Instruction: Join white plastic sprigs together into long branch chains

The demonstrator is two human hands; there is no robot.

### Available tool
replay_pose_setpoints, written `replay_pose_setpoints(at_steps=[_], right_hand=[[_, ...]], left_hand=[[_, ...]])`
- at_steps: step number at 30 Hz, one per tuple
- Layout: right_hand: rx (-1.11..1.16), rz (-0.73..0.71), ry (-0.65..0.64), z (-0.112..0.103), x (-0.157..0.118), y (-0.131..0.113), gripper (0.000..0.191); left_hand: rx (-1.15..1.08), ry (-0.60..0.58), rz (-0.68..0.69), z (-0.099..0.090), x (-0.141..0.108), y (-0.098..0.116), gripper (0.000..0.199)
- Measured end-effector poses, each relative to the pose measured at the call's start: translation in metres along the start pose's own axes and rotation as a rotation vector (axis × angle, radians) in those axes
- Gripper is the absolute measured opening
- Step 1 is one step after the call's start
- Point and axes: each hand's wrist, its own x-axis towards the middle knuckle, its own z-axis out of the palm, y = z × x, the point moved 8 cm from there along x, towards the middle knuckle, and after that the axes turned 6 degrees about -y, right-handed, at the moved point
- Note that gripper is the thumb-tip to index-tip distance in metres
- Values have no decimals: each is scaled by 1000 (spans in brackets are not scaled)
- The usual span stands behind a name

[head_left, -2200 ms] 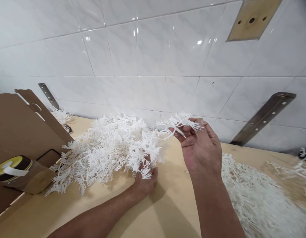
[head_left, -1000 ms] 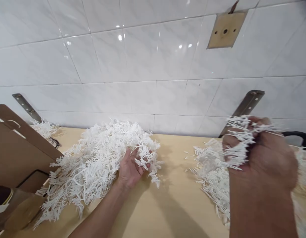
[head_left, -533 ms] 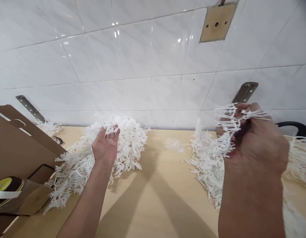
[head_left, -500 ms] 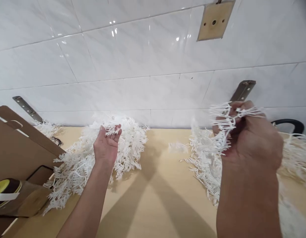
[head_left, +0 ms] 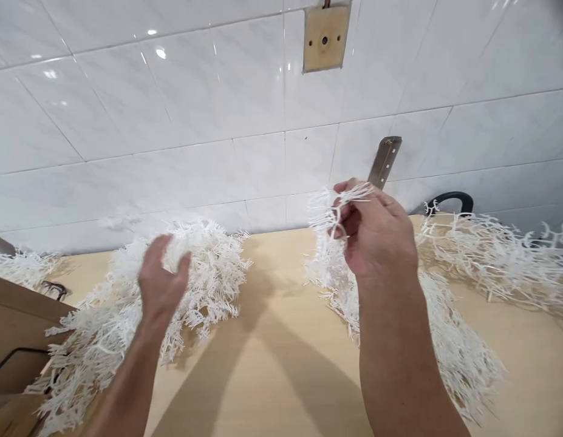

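Observation:
My left hand (head_left: 163,276) is over a large heap of white branched plastic sprigs (head_left: 212,273). It is slightly blurred, with its thumb and fingers apart, and I see nothing held in it. On the right, my right hand (head_left: 384,240) is raised, its fingers closed around a white branched plastic sprig (head_left: 327,218) whose thin prongs stick out past the fingertips. Below and behind that forearm lies another heap of white pieces (head_left: 463,346), partly hidden by the arm.
Longer white branching stems (head_left: 504,258) lie at the right, before a black curved handle (head_left: 458,197). A cardboard box (head_left: 21,309) stands at the left edge. Behind the wooden table (head_left: 263,376) rises a tiled wall (head_left: 181,176) with a metal bracket (head_left: 384,162).
The view has turned right. My left hand, palm up with white sprigs on its fingers before, has turned over above the heap with fingers spread. My right hand still holds its sprig.

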Motion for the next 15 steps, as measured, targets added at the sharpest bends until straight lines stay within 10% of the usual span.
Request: replay_pose_setpoints(at_steps=[6, 15], right_hand=[[-168, 169, -259, 32, -13, 38, 20], [-18, 379, -329, 39, -51, 61, 21]], left_hand=[[-213, -74, -22, 51, -47, 38, 25], [-750, -1004, -449, 164, -121, 33, 36]])
